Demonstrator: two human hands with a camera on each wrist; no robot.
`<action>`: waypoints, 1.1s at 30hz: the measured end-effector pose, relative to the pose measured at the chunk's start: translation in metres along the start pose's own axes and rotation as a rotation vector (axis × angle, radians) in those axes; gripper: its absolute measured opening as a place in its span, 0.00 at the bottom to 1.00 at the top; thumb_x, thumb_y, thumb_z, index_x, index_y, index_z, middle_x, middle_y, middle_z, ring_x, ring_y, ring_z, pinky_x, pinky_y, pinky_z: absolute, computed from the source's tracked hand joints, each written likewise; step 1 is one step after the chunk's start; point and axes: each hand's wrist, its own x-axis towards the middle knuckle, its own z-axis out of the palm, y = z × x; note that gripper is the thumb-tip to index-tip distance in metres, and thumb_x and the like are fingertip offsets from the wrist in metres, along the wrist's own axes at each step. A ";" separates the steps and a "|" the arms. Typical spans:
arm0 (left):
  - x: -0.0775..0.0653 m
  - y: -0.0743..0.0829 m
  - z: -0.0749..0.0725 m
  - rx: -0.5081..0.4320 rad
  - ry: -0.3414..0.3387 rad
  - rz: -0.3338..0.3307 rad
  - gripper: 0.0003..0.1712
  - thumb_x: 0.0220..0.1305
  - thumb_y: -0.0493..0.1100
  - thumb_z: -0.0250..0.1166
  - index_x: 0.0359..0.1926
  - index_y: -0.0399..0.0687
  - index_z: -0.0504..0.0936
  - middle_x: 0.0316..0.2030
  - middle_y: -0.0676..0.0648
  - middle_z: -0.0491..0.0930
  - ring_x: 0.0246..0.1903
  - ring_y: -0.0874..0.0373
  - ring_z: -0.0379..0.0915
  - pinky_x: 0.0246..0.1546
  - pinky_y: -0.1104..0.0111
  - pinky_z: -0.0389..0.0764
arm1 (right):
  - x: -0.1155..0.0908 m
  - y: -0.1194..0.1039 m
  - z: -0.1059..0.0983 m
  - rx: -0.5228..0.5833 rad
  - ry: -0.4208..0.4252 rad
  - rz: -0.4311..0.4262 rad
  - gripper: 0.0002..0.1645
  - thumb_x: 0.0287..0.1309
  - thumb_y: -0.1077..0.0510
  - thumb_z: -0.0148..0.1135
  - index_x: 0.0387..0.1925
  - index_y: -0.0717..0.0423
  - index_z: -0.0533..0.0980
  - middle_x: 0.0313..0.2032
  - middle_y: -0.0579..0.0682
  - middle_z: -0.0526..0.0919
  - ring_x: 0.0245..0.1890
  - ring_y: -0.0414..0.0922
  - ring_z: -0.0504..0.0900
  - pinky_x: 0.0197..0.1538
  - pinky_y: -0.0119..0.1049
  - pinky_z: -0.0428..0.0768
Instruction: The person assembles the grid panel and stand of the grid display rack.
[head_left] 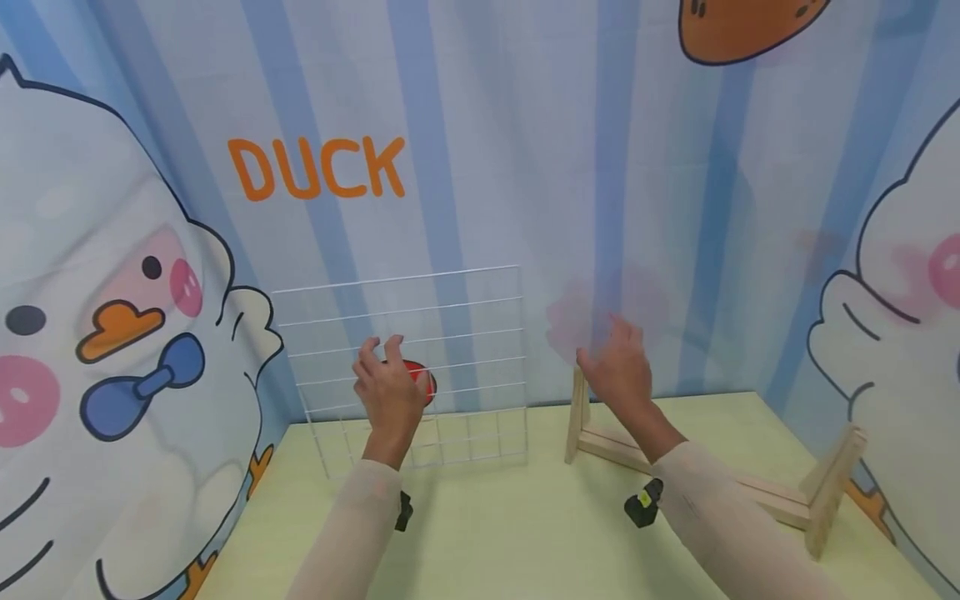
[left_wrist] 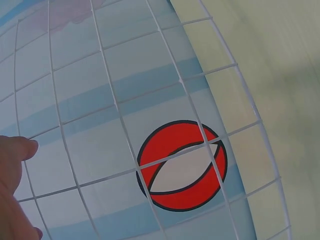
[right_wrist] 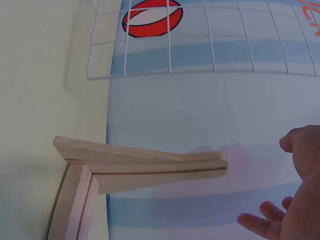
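A white wire grid panel (head_left: 472, 335) stands upright at the back left of the table, with a lower wire part reaching forward at its base. Before it is my left hand (head_left: 390, 396), fingers spread and bent, holding nothing. In the left wrist view the thumb (left_wrist: 20, 147) overlaps the wires; whether it touches them I cannot tell. My right hand (head_left: 622, 367) is raised above the left end of a wooden stand (head_left: 834, 487), fingers apart. Seen from the right wrist, this hand (right_wrist: 305, 175) is apart from the stand's upright (right_wrist: 150, 162).
The pale yellow table (head_left: 495, 533) ends at a striped blue and white curtain (head_left: 510, 192) behind. Duck pictures are printed on the curtain at both sides. A red ball print (left_wrist: 175, 201) shows through the grid wires.
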 end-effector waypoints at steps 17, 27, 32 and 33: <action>-0.002 -0.007 0.000 -0.069 0.013 -0.012 0.35 0.59 0.43 0.75 0.65 0.47 0.70 0.67 0.36 0.61 0.62 0.35 0.61 0.50 0.41 0.76 | 0.000 0.063 -0.067 -0.123 -0.269 0.103 0.55 0.66 0.43 0.60 0.78 0.68 0.45 0.72 0.79 0.52 0.68 0.77 0.59 0.63 0.71 0.68; -0.002 -0.007 0.001 -0.066 0.004 -0.015 0.36 0.59 0.44 0.75 0.65 0.48 0.69 0.67 0.36 0.61 0.62 0.35 0.61 0.51 0.41 0.76 | -0.008 0.091 -0.107 -0.137 -0.238 0.179 0.55 0.66 0.42 0.60 0.77 0.70 0.47 0.69 0.83 0.52 0.64 0.80 0.58 0.58 0.73 0.68; -0.002 -0.008 0.002 -0.063 0.006 -0.006 0.37 0.58 0.44 0.76 0.65 0.48 0.70 0.67 0.36 0.61 0.62 0.35 0.62 0.50 0.40 0.76 | -0.011 0.106 -0.122 -0.243 -0.167 0.243 0.52 0.65 0.45 0.59 0.76 0.70 0.49 0.68 0.83 0.53 0.64 0.82 0.55 0.58 0.75 0.64; -0.002 -0.008 0.002 -0.062 0.005 -0.005 0.37 0.58 0.44 0.76 0.65 0.48 0.70 0.67 0.36 0.61 0.62 0.34 0.62 0.50 0.40 0.77 | -0.011 0.110 -0.126 -0.270 -0.157 0.263 0.51 0.65 0.45 0.59 0.76 0.69 0.49 0.69 0.82 0.53 0.65 0.83 0.54 0.59 0.76 0.63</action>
